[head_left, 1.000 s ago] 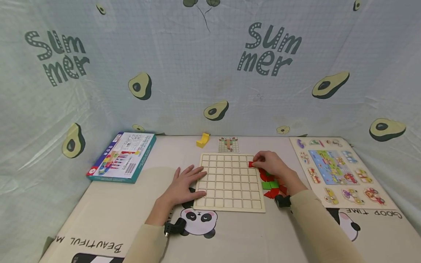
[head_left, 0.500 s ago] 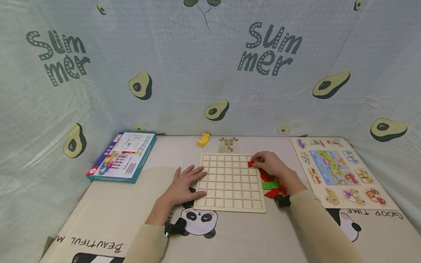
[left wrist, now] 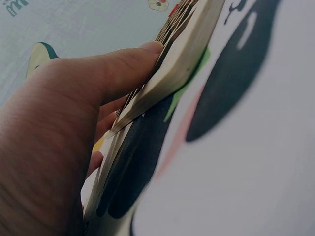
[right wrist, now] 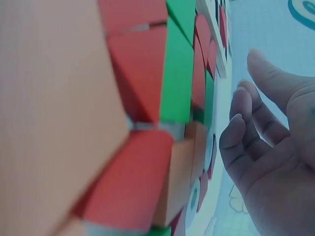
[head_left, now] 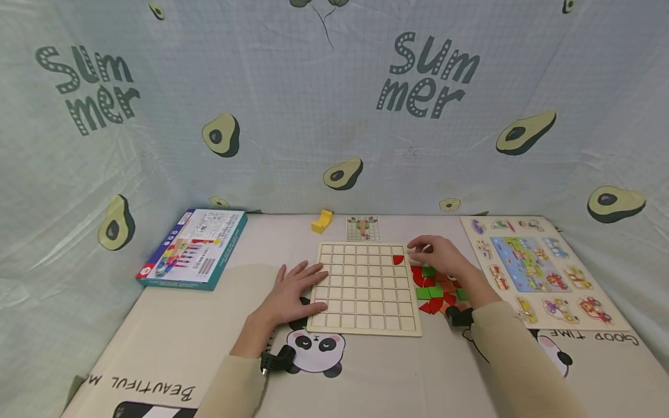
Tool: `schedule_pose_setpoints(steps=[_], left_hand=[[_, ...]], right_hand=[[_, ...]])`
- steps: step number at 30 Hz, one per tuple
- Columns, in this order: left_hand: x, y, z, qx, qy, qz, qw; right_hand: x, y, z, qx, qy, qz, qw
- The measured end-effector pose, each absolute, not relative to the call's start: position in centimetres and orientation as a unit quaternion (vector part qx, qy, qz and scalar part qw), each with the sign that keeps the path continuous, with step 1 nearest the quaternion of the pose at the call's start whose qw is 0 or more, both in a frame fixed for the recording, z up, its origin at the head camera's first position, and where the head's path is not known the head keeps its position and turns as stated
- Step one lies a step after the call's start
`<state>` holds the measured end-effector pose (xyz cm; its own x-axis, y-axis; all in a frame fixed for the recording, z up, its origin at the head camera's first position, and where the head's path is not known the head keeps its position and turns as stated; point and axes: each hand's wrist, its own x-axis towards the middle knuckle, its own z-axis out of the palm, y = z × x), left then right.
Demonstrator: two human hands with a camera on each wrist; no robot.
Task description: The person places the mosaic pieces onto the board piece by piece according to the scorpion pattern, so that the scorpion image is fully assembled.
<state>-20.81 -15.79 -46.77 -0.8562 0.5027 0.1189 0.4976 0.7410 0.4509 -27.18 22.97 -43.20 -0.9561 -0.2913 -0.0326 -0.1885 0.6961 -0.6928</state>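
Observation:
A pale wooden grid board [head_left: 360,284] lies in the middle of the table in the head view. One red piece with a rounded edge [head_left: 398,259] sits in a cell near its far right corner. My left hand [head_left: 292,293] rests on the board's left edge with fingers spread; its thumb [left wrist: 130,64] lies on the board in the left wrist view. Just right of the board's far corner, my right hand [head_left: 439,258] hovers with loosely bent fingers and nothing between them. Below it lies a pile of red, green and brown pieces [head_left: 430,293], partly hidden by the hand and wrist.
A small pattern card [head_left: 363,229] lies behind the board, with a yellow curved block [head_left: 322,221] to its left. A blue-edged box [head_left: 193,249] stands at the left. On the right is a flat picture puzzle board [head_left: 543,270].
My right hand has let go of the red piece, which now lies in a cell, and has moved right, off the board. My left hand stays in place.

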Motion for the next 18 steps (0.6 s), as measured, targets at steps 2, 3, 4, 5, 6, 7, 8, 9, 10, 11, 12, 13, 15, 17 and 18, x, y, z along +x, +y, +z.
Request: schedule_pose_setpoints(steps=[2, 3, 4, 5, 6, 7, 8, 9, 10, 11, 12, 13, 15, 17, 18], left_hand=[[-20.8, -15.8, -46.8, 0.269, 0.933, 0.239, 0.005], [-20.8, -15.8, -46.7, 0.269, 0.933, 0.240, 0.005], [-20.8, -15.8, -46.7, 0.269, 0.933, 0.239, 0.006], [-20.9, -15.8, -46.7, 0.270, 0.932, 0.240, 0.006], [-20.9, -15.8, -46.7, 0.271, 0.932, 0.240, 0.005], [-20.9, -15.8, -46.6, 0.272, 0.932, 0.241, 0.005], [-20.9, -15.8, -46.6, 0.272, 0.932, 0.241, 0.005], [-20.9, -15.7, -46.6, 0.273, 0.931, 0.241, 0.005], [-20.9, -15.7, -46.6, 0.273, 0.931, 0.241, 0.004], [-20.9, -15.7, -46.7, 0.273, 0.931, 0.241, 0.004], [-20.9, -15.7, -46.7, 0.273, 0.932, 0.240, 0.004], [-20.9, -15.7, -46.7, 0.272, 0.932, 0.240, 0.005], [-20.9, -15.8, -46.7, 0.272, 0.932, 0.240, 0.006], [-20.9, -15.8, -46.8, 0.269, 0.933, 0.240, 0.007], [-20.9, -15.8, -46.8, 0.268, 0.933, 0.240, 0.009]], right_hand=[[-27.2, 23.3, -43.2, -0.117, 0.919, -0.370, 0.072], [-27.2, 23.5, -43.1, -0.114, 0.918, -0.372, 0.073], [-27.2, 23.7, -43.0, -0.112, 0.918, -0.373, 0.074], [-27.1, 23.8, -43.0, -0.109, 0.918, -0.374, 0.075], [-27.1, 23.9, -43.0, -0.106, 0.917, -0.376, 0.077], [-27.0, 24.1, -42.9, -0.105, 0.917, -0.376, 0.080], [-27.0, 24.2, -42.9, -0.108, 0.918, -0.373, 0.084], [-26.9, 24.2, -42.9, -0.112, 0.919, -0.369, 0.088], [-26.9, 24.3, -42.9, -0.113, 0.920, -0.364, 0.091], [-26.8, 24.4, -43.0, -0.115, 0.921, -0.360, 0.095], [-26.7, 24.4, -43.0, -0.120, 0.922, -0.354, 0.098], [-26.7, 24.5, -43.0, -0.126, 0.923, -0.349, 0.101], [-26.6, 24.5, -43.0, -0.138, 0.924, -0.341, 0.104], [-26.5, 24.5, -43.1, -0.148, 0.923, -0.337, 0.106], [-26.4, 24.5, -43.1, -0.153, 0.923, -0.335, 0.107]])
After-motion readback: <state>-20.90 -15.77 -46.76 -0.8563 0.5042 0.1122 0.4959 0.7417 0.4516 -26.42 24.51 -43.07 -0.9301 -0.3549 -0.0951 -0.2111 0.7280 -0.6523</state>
